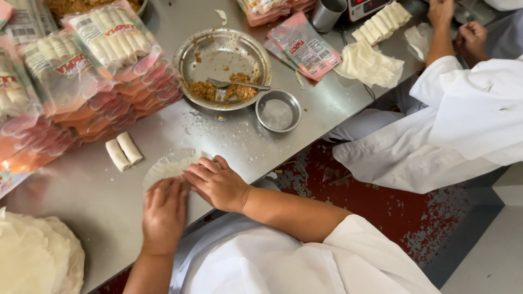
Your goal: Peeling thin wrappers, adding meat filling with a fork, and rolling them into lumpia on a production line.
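At the near edge of the counter [305, 117]: a thin pale wrapper sheet [166, 165] lies flat on the steel, partly under both hands.
Left hand [163, 212]: palm down, fingers together, pressing on the wrapper's near side.
Right hand [217, 182]: palm down, fingers slightly apart, tips on the wrapper beside the left hand.
Just beyond the wrapper: two finished rolls [123, 151] lying side by side, touching.
Mid-counter: metal plate [256, 51] with brown filling and a fork [231, 84]; small metal bowl [278, 111] just beside it.
Left edge: stacked packets of rolls [87, 65].
Near left corner: pile of wrappers [35, 256].
Far right corner: a co-worker's hands [457, 27], white sleeves.
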